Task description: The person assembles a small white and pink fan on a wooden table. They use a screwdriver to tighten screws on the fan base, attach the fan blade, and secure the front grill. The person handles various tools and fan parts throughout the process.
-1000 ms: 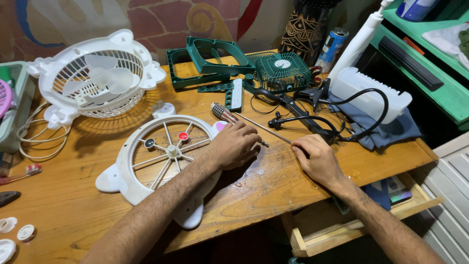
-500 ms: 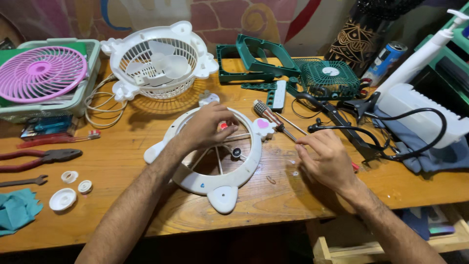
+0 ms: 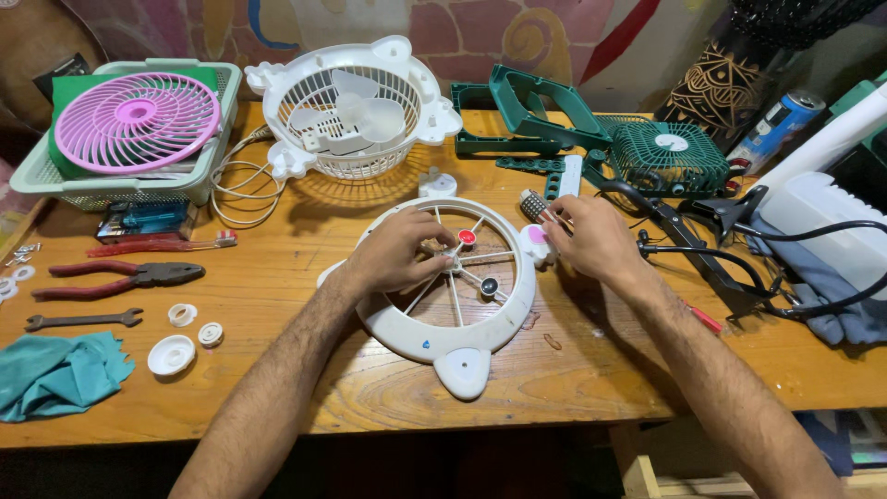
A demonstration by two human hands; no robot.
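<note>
A round white fan frame (image 3: 407,333) with thin spokes, two ear-shaped tabs and a foot lies flat on the wooden table. My left hand (image 3: 402,249) rests on its spokes, fingers curled around the hub beside a small red button (image 3: 467,237). A black knob (image 3: 489,286) sits lower on a spoke. My right hand (image 3: 596,242) is at the frame's right ear with the pink spot (image 3: 536,236). Its fingers close on a screwdriver whose ribbed grey handle (image 3: 533,204) points up and left.
Behind the frame stand a white fan cage with blades (image 3: 356,111), a green fan (image 3: 670,152) and a green bracket (image 3: 527,111). At left are a basket holding a pink grille (image 3: 137,120), pliers (image 3: 120,277), a wrench (image 3: 83,321), white caps (image 3: 171,356) and a teal cloth (image 3: 55,370). Black cables (image 3: 702,240) lie at right.
The view has swung left. My left hand has moved onto the frame's hub. My right hand has moved up from the bare table to the frame's right ear and the screwdriver.
</note>
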